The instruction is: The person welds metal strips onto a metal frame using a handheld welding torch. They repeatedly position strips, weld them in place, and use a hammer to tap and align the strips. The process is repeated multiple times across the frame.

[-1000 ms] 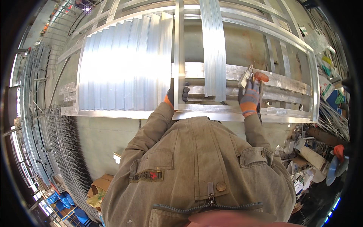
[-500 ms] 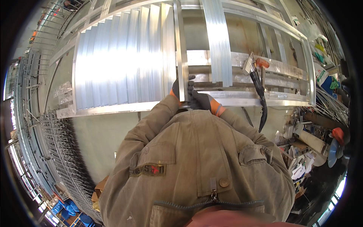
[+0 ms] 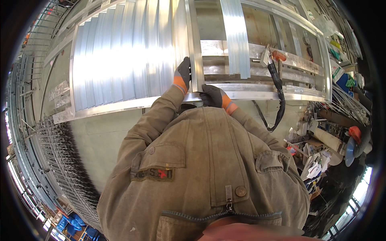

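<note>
A long metal bar (image 3: 194,48) runs away from me across a metal frame (image 3: 148,102), beside the slanted louver slats (image 3: 120,56) on the left. My left hand (image 3: 183,75), in a black and orange glove, grips the bar's left side, its fingers reaching into the narrow gap by the last slat. At the bar's near end, where it meets the near rail, my right hand (image 3: 215,96) curls its gloved fingers against it. Part of the right fingers is hidden by the glove itself. Loose ribbed metal strips (image 3: 236,44) lie across the frame to the right.
An orange-headed hammer (image 3: 279,58) and a black-wrapped cable (image 3: 277,84) rest on the frame's right part. Stacked metal racks (image 3: 66,156) stand at left. Cluttered tools and scraps (image 3: 321,140) fill the right side, near a blue disc (image 3: 350,152).
My left hand has slid farther up the bar, away from me. My right hand has drawn to the bar's near end. The view has shifted slightly.
</note>
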The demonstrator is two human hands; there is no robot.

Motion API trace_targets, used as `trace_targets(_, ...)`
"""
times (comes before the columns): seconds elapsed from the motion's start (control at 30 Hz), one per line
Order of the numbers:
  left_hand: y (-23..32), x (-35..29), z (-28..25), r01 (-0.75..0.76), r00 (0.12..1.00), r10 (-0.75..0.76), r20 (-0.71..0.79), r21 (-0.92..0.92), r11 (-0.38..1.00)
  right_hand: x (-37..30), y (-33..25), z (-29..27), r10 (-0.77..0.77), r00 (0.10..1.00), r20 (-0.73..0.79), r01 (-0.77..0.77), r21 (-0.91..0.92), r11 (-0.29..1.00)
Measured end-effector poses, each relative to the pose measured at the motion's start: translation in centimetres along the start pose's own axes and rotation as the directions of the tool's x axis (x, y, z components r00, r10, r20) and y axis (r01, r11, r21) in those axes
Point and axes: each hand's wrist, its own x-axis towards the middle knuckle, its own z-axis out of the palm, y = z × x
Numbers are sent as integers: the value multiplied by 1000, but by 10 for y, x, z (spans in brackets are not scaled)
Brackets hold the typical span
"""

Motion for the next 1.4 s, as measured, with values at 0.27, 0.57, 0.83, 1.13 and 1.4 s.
trace_targets(0.27,17,-16,-9,-266,959,165,233,525,809,12,7,3,-173,984,-27,151,-373,915)
trace_targets(0.57,-19,22,-24,-332,943,249,222,537,775,7,-12,-5,-189,979,-80,130,-474,871)
trace_targets(0.83,-33,28,-38,-95,990,37,137,452,887,22,-3,-13,-325,937,-126,164,-663,730)
trace_targets(1.13,-40,29,-36,-132,987,83,138,394,910,20,-5,-12,-326,935,-140,164,-644,748)
trace_targets(1.4,-34,31,-35,-59,983,-19,185,407,911,21,-5,-10,-332,922,-197,169,-569,805)
